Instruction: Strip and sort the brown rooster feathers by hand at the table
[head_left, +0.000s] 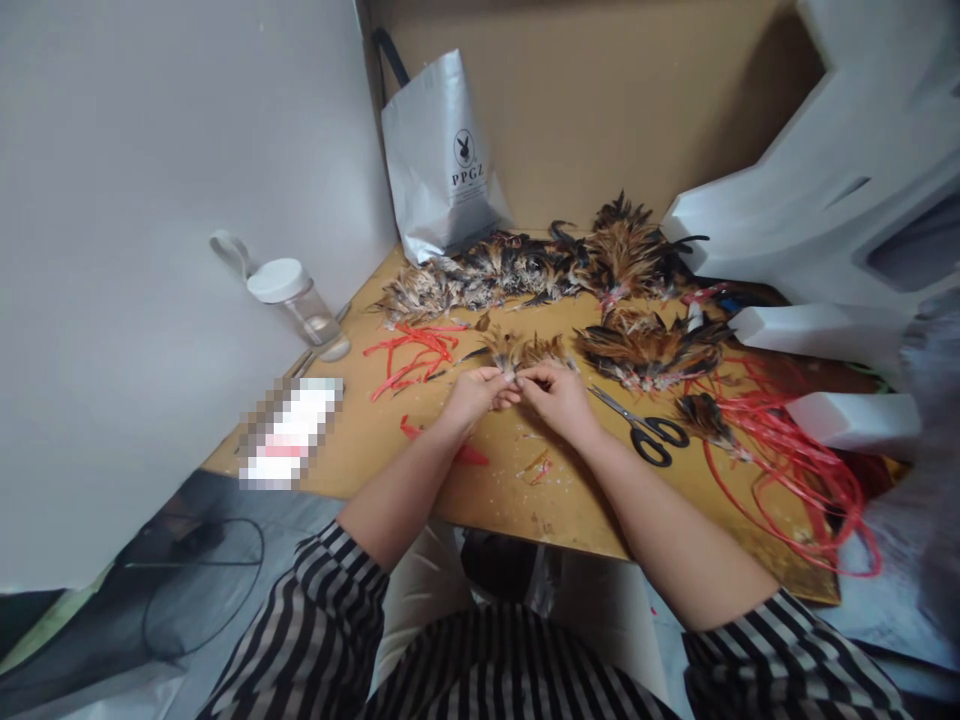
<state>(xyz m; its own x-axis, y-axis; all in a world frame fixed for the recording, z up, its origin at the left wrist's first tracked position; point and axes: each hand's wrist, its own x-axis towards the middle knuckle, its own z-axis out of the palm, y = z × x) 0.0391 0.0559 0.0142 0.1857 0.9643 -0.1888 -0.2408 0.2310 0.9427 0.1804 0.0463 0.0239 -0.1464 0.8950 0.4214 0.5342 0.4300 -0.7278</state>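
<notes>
Over the middle of the wooden table (570, 510), my left hand (480, 392) pinches the base of a small bunch of brown feathers (504, 348). Beside it, my right hand (553, 395) is closed too, its fingertips meeting those of the left at the feather ends. What exactly sits between the right fingers is too small to make out. More brown feathers (544, 350) show just beyond the right hand. Black-handled scissors (637, 425) lie to the right of my right hand. A strip of red plastic ribbon (469, 455) lies under my left forearm.
Feather bundles (652, 345) and a long feather pile (510, 270) line the back. Red ribbon strips (412, 355) lie left; a red ribbon tangle (810, 460) hangs over the right edge. A bottle (304, 310), a blurred-out phone-like rectangle (292, 432) and a silver bag (439, 160) stand around.
</notes>
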